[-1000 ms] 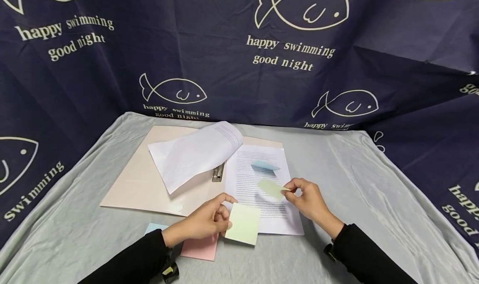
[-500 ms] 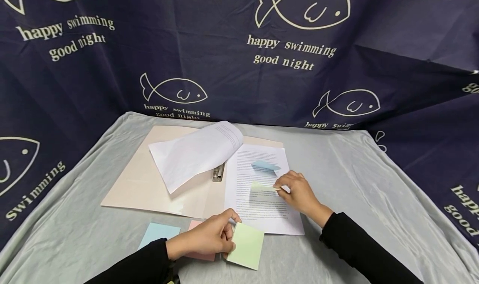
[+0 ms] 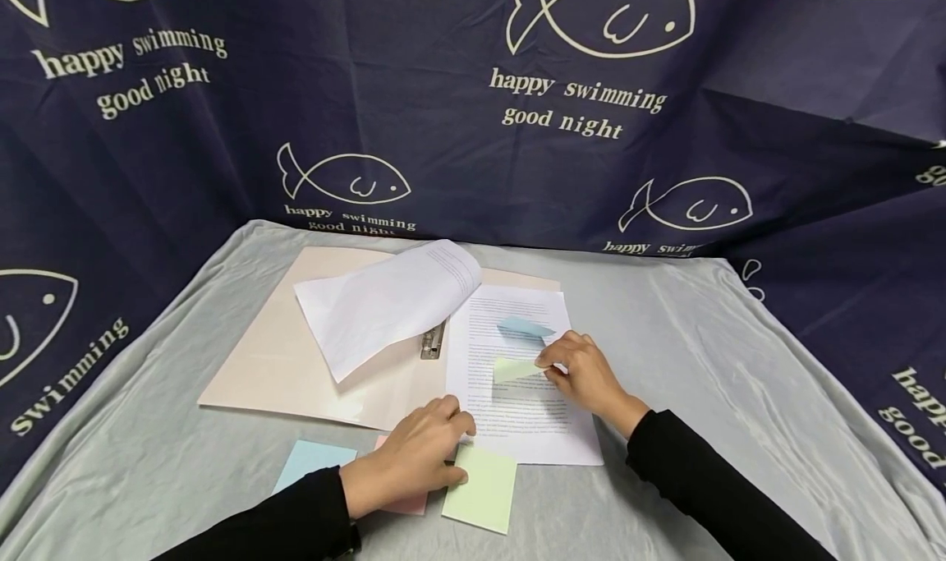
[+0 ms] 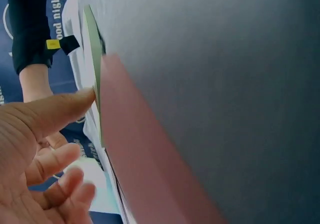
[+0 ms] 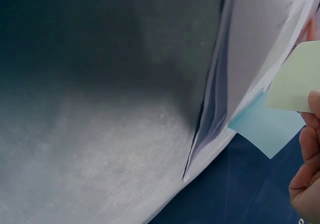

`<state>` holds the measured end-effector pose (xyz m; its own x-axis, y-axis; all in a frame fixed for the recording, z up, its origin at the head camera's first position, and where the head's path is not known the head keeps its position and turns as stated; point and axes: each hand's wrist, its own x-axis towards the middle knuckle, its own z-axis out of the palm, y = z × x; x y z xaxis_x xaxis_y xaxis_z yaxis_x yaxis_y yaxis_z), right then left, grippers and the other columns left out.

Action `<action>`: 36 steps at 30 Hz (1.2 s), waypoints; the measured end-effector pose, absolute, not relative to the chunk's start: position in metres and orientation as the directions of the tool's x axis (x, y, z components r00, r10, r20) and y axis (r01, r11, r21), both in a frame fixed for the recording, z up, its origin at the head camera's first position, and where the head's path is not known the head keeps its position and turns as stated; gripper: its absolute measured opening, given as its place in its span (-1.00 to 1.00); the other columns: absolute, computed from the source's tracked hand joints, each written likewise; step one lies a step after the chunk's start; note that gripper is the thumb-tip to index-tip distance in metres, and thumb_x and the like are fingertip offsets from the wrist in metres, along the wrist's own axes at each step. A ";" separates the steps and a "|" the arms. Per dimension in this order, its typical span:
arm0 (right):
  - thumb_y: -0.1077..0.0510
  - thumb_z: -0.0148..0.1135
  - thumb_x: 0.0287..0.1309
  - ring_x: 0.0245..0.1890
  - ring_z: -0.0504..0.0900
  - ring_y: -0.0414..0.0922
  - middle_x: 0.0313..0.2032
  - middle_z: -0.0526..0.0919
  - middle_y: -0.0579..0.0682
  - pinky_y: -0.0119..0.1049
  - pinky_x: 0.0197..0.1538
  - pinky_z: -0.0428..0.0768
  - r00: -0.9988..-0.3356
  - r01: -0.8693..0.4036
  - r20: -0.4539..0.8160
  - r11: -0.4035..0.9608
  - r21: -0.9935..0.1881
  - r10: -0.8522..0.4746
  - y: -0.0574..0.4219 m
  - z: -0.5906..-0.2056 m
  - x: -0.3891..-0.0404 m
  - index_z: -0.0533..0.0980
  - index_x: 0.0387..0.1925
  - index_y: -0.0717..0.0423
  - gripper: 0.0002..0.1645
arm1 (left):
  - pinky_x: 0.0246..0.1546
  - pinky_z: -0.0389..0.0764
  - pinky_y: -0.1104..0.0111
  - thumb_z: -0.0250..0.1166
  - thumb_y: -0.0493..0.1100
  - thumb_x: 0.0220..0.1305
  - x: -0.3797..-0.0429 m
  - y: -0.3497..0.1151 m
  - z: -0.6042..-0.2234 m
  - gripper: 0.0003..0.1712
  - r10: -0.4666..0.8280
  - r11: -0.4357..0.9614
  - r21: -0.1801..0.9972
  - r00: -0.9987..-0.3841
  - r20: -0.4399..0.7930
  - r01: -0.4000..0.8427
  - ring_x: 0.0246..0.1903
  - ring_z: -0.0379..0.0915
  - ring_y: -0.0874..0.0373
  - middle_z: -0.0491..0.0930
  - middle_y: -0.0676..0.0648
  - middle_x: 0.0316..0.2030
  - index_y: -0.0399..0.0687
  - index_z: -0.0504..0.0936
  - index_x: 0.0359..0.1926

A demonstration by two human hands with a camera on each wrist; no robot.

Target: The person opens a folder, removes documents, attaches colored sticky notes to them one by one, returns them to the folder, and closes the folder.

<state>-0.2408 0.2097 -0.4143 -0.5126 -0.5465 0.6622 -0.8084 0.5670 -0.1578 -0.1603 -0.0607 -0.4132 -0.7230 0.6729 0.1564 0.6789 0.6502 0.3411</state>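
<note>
My right hand pinches a pale green sticky note by its right end, just over the printed sheet. The note's left part stands up from the page; whether its edge touches the paper I cannot tell. Farther up the same sheet is a blue sticky note, its free part lifted. My left hand lies by the green sticky note pad on the table, thumb at the pad's left edge and fingers loosely bent. In the left wrist view that thumb is apart from the other fingers.
A pink pad lies partly under my left hand, with a blue pad to its left. The open cream folder has a metal clip and a turned-over page curling up. A fish-print cloth hangs behind.
The green pad came down toward the table's front edge, and my left hand has loosened its grip on it. My right hand has moved slightly left with the green note, which has changed tilt.
</note>
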 end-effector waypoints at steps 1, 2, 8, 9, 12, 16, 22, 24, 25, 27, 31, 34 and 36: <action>0.49 0.47 -0.43 -0.47 0.52 -0.12 -0.48 0.66 -0.06 -0.30 -0.48 0.28 -0.510 -0.809 0.664 0.568 -0.154 -0.547 0.210 -0.415 -0.241 0.62 -0.56 0.13 -0.70 | -0.40 0.36 0.39 0.53 0.01 -0.22 -0.162 -0.061 -0.414 -0.43 0.679 0.650 0.320 -0.716 0.160 0.689 -0.36 0.29 0.20 0.38 0.02 -0.28 -0.10 0.56 -0.15; 0.49 0.46 -0.43 -0.47 0.52 -0.12 -0.48 0.66 -0.06 -0.30 -0.48 0.29 -0.510 -0.808 0.663 0.569 -0.151 -0.548 0.209 -0.416 -0.242 0.62 -0.56 0.13 -0.70 | -0.32 0.38 0.34 0.53 0.04 -0.23 -0.163 -0.061 -0.414 -0.37 0.686 0.649 0.308 -0.710 0.158 0.696 -0.26 0.32 0.15 0.39 -0.03 -0.21 -0.11 0.55 -0.10; 0.47 0.45 -0.39 -0.45 0.53 -0.14 -0.48 0.66 -0.08 -0.30 -0.47 0.28 -0.516 -0.802 0.657 0.579 -0.145 -0.550 0.208 -0.419 -0.242 0.62 -0.56 0.12 -0.72 | 0.03 0.26 -0.11 0.51 0.15 -0.22 -0.171 -0.067 -0.415 -0.09 0.677 0.683 0.391 -0.736 -0.020 0.617 0.23 0.07 -0.27 0.22 -0.34 0.22 -0.08 0.42 0.19; 0.47 0.45 -0.39 -0.45 0.53 -0.14 -0.48 0.66 -0.08 -0.31 -0.47 0.28 -0.518 -0.801 0.656 0.581 -0.146 -0.549 0.208 -0.420 -0.243 0.62 -0.56 0.11 -0.72 | 0.05 0.23 -0.13 0.51 0.16 -0.22 -0.171 -0.068 -0.415 -0.06 0.674 0.688 0.406 -0.737 -0.051 0.601 0.25 0.02 -0.30 0.18 -0.35 0.25 -0.06 0.40 0.22; 0.48 0.44 -0.40 -0.45 0.53 -0.14 -0.49 0.66 -0.08 -0.31 -0.47 0.27 -0.523 -0.796 0.652 0.587 -0.146 -0.548 0.208 -0.421 -0.244 0.62 -0.56 0.11 -0.71 | 0.08 0.17 -0.15 0.50 0.18 -0.22 -0.171 -0.070 -0.415 -0.03 0.672 0.699 0.423 -0.732 -0.111 0.577 0.28 -0.07 -0.30 0.09 -0.34 0.30 0.01 0.37 0.26; 0.48 0.46 -0.41 -0.45 0.53 -0.15 -0.49 0.66 -0.09 -0.32 -0.47 0.28 -0.534 -0.789 0.625 0.601 -0.126 -0.570 0.209 -0.421 -0.244 0.62 -0.57 0.10 -0.71 | 0.11 0.12 -0.15 0.51 0.23 -0.29 -0.171 -0.070 -0.412 0.05 0.680 0.706 0.406 -0.716 -0.158 0.580 0.30 -0.13 -0.30 0.02 -0.34 0.33 0.04 0.34 0.29; 0.49 0.42 -0.37 -0.38 0.57 -0.11 -0.37 0.68 -0.04 -0.32 -0.42 0.31 -0.622 -0.748 0.483 0.651 -0.131 -0.617 0.208 -0.422 -0.240 0.62 -0.57 0.08 -0.71 | 0.14 0.07 -0.09 0.53 0.27 -0.38 -0.172 -0.069 -0.410 0.15 0.688 0.710 0.391 -0.695 -0.209 0.586 0.31 -0.17 -0.30 -0.02 -0.37 0.34 0.06 0.30 0.32; 0.49 0.40 -0.33 -0.35 0.58 -0.10 -0.33 0.68 -0.02 -0.32 -0.39 0.32 -0.658 -0.728 0.417 0.671 -0.141 -0.627 0.208 -0.422 -0.238 0.63 -0.56 0.07 -0.71 | 0.13 0.08 -0.08 0.53 0.28 -0.38 -0.173 -0.069 -0.410 0.16 0.692 0.708 0.382 -0.689 -0.214 0.593 0.31 -0.16 -0.30 -0.01 -0.37 0.33 0.07 0.30 0.32; 0.48 0.40 -0.31 -0.34 0.58 -0.10 -0.31 0.68 -0.01 -0.32 -0.38 0.32 -0.672 -0.720 0.384 0.679 -0.143 -0.633 0.208 -0.423 -0.237 0.62 -0.55 0.06 -0.72 | 0.12 0.09 -0.07 0.52 0.29 -0.38 -0.173 -0.069 -0.410 0.15 0.694 0.708 0.376 -0.687 -0.215 0.598 0.30 -0.15 -0.30 -0.01 -0.38 0.33 0.07 0.30 0.32; 0.46 0.39 -0.27 -0.31 0.59 -0.09 -0.27 0.68 0.00 -0.32 -0.36 0.31 -0.689 -0.713 0.329 0.685 -0.147 -0.646 0.209 -0.424 -0.236 0.63 -0.53 0.05 -0.73 | 0.11 0.11 -0.07 0.51 0.31 -0.37 -0.174 -0.069 -0.410 0.15 0.700 0.705 0.361 -0.681 -0.216 0.610 0.30 -0.13 -0.29 0.01 -0.38 0.33 0.07 0.30 0.32; 0.37 0.38 -0.17 -0.29 0.59 -0.07 -0.21 0.67 0.05 -0.30 -0.35 0.30 -0.685 -0.726 0.262 0.669 -0.163 -0.680 0.210 -0.425 -0.235 0.65 -0.48 0.07 -0.83 | 0.13 0.11 -0.08 0.49 0.34 -0.37 -0.176 -0.069 -0.409 0.16 0.713 0.695 0.340 -0.667 -0.216 0.634 0.29 -0.12 -0.31 0.03 -0.40 0.31 0.07 0.30 0.32; 0.19 0.40 -0.07 -0.30 0.58 -0.05 -0.20 0.66 0.10 -0.27 -0.35 0.35 -0.665 -0.746 0.258 0.639 -0.187 -0.701 0.211 -0.425 -0.234 0.66 -0.47 0.07 -0.94 | 0.17 0.07 -0.08 0.48 0.36 -0.37 -0.177 -0.068 -0.409 0.16 0.720 0.690 0.334 -0.658 -0.220 0.642 0.30 -0.14 -0.32 0.04 -0.41 0.30 0.05 0.30 0.31; 0.04 0.38 0.00 -0.30 0.58 -0.03 -0.20 0.66 0.12 -0.23 -0.35 0.39 -0.649 -0.760 0.275 0.619 -0.196 -0.709 0.211 -0.424 -0.233 0.67 -0.47 0.07 -0.82 | 0.19 0.06 -0.07 0.48 0.36 -0.38 -0.179 -0.068 -0.408 0.16 0.723 0.687 0.334 -0.653 -0.225 0.645 0.30 -0.15 -0.33 0.04 -0.42 0.30 0.04 0.31 0.31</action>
<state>-0.2333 0.2110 -0.4244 -0.6488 -0.7094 0.2752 -0.7603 0.6192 -0.1962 -0.1786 -0.0675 -0.4083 -0.6534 0.7229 -0.2249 0.6454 0.6871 0.3336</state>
